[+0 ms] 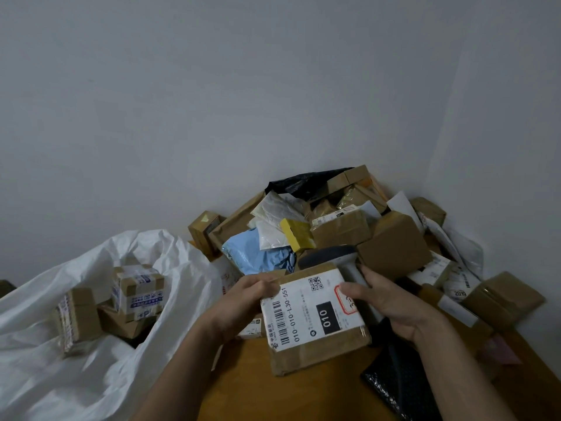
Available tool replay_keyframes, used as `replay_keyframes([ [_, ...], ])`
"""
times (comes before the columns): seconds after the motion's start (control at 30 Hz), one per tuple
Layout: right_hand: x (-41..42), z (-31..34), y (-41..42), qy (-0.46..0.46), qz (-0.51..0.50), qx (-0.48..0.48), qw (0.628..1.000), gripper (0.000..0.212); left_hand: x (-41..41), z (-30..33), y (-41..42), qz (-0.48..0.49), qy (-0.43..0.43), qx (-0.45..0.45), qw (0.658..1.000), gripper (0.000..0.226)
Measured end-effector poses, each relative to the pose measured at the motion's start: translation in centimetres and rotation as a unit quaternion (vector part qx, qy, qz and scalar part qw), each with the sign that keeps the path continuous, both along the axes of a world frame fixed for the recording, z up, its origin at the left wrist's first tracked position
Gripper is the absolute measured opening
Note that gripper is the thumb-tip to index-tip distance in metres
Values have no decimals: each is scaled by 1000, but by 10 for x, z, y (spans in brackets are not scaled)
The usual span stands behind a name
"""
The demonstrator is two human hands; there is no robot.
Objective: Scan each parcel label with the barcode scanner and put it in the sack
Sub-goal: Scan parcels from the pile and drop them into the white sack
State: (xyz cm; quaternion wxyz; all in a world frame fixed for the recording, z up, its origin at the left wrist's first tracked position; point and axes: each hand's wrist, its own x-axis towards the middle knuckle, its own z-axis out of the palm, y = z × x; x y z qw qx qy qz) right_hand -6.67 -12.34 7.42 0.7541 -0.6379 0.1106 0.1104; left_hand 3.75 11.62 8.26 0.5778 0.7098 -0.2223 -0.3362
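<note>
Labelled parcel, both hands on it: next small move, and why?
Probably tilt the scanner head onto the barcode. The right hand grips the scanner handle against the parcel; its head points past the label, held face-up by the left hand.

I'm in a small parcel-sorting room: heap of brown cardboard boxes & plastic mailers [334, 226] in a bare white-wall corner [425, 132], big white woven sack [60, 360] w/ boxes.

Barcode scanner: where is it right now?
Head view, right of centre: the barcode scanner is in the right hand, behind the labelled parcel, before the parcel pile.
</note>
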Motion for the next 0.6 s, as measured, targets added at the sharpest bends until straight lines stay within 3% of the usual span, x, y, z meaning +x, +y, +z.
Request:
replay_keyframes([
  [0.2, 11, -12, 18, 13, -144, 42, 989, 78, -2, 3, -6, 102, 99, -45, 989, 85],
  [0.3, 22, -12, 28, 22, -284, 120, 951, 93, -8, -12, -11, 149, 134, -32, 979, 122],
  [0.37, 26, -9, 36, 22, -344, 135, 929, 102, -18, -23, -20, 154, 164, -26, 974, 135],
  [0.5, 25, -5, 53, 26, -367, 134, 920, 116, -37, -40, -45, 155, 223, -94, 958, 118],
  [0.6, 21, -2, 56, 27, -358, 131, 924, 90, -40, -44, -55, 193, 223, -139, 945, 109],
])
